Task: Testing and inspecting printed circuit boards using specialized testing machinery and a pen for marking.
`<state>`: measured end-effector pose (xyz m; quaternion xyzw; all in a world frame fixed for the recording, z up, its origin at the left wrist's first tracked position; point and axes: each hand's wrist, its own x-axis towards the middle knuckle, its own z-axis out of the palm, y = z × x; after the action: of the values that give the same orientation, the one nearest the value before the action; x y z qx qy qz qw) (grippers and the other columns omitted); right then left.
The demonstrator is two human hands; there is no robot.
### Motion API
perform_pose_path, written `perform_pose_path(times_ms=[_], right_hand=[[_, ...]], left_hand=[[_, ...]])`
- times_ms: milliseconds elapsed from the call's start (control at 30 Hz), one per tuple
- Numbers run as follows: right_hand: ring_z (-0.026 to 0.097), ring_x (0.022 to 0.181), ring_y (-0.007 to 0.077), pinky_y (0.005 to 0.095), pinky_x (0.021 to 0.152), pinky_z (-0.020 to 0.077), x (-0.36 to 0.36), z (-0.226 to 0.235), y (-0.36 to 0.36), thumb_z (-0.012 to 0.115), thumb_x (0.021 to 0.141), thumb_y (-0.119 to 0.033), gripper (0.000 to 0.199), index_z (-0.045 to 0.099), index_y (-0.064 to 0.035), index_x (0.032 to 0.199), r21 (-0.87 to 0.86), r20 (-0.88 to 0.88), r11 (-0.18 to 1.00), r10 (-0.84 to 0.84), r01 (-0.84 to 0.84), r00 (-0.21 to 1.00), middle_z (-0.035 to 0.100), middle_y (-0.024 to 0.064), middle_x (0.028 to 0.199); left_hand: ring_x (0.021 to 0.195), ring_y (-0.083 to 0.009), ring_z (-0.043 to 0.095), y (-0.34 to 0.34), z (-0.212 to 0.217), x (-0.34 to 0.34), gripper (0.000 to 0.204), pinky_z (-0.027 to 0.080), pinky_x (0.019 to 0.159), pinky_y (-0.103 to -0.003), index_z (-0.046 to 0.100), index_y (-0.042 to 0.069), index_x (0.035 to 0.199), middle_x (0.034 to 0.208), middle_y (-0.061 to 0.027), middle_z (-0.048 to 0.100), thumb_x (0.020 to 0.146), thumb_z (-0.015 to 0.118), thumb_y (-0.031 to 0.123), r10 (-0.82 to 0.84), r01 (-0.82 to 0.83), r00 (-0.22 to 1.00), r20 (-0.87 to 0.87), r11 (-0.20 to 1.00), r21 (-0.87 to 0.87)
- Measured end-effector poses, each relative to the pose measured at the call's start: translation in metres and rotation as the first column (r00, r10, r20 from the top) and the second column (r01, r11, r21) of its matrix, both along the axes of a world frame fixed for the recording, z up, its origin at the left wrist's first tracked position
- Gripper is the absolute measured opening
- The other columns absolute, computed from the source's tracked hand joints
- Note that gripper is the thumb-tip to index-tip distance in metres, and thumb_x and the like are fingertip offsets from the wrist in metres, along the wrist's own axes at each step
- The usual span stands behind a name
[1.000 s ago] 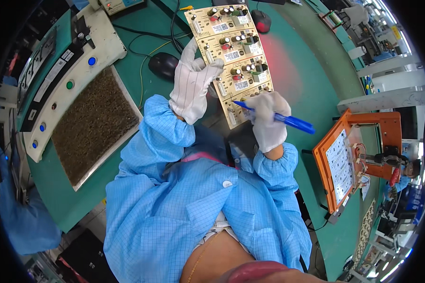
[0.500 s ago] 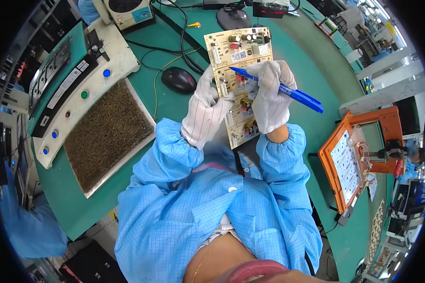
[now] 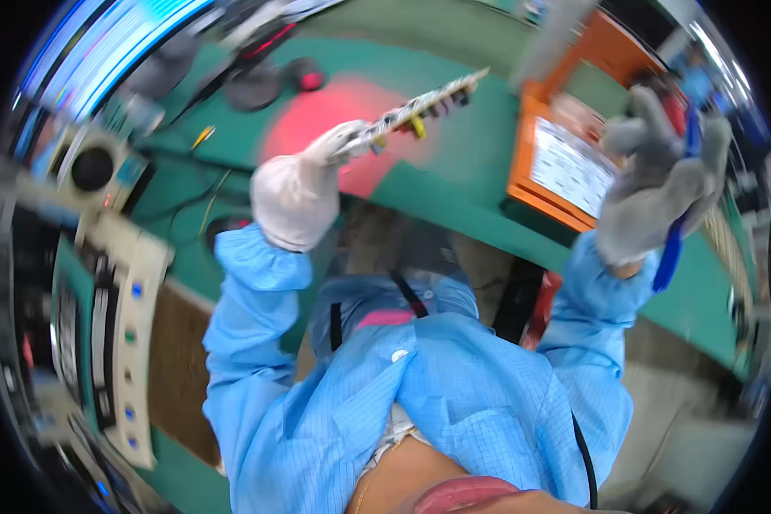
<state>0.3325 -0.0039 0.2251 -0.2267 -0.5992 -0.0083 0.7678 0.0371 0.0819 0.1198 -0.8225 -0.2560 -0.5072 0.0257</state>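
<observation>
Pinched in our white-gloved left hand (image 3: 298,195), a pale, component-studded circuit board (image 3: 418,112) slants up-right along its long axis, nearly edge-on; our grey-gloved right hand (image 3: 655,193), fingers half-spread, holds a near-upright blue pen (image 3: 670,257).

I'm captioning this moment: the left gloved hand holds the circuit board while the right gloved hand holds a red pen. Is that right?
Not quite: the pen is blue, not red, as the head view shows. The left gloved hand holds the circuit board, and the right gloved hand holds the pen.
</observation>
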Motion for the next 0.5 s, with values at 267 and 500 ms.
perform_pose_path(times_ms=[267, 500], right_hand=[[0.06, 0.106, 0.0153, 0.0287, 0.091, 0.0486, 0.18, 0.05, -0.039, 0.05, 0.099, -0.015, 0.033, 0.055, 0.0026, 0.126, -0.086, 0.853, 0.704, -0.313, 0.705, 0.417, 0.062, 0.01, 0.124], [0.061, 0.109, 0.0433, 0.0505, 0.09, 0.0499, 0.209, -0.003, 0.109, 0.075, 0.08, -0.018, 0.05, 0.05, -0.0051, 0.122, 0.693, 0.433, 0.662, -0.064, -0.286, 0.899, 0.061, 0.024, 0.116]], left_hand=[[0.107, -0.0339, 0.064, 0.094, 0.01, 0.034, 0.031, 0.057, 0.086, -0.039, 0.054, 0.014, 0.102, 0.118, -0.0049, 0.067, 0.076, 0.069, 0.013, -0.207, 0.475, 0.772, -0.601, 0.817, 0.328], [0.117, -0.0357, 0.057, 0.139, -0.026, 0.01, 0.029, 0.049, 0.1, -0.044, 0.06, 0.009, 0.106, 0.128, -0.012, 0.059, 0.078, 0.067, 0.012, -0.008, 0.228, 0.668, -0.744, 0.954, 0.195]])
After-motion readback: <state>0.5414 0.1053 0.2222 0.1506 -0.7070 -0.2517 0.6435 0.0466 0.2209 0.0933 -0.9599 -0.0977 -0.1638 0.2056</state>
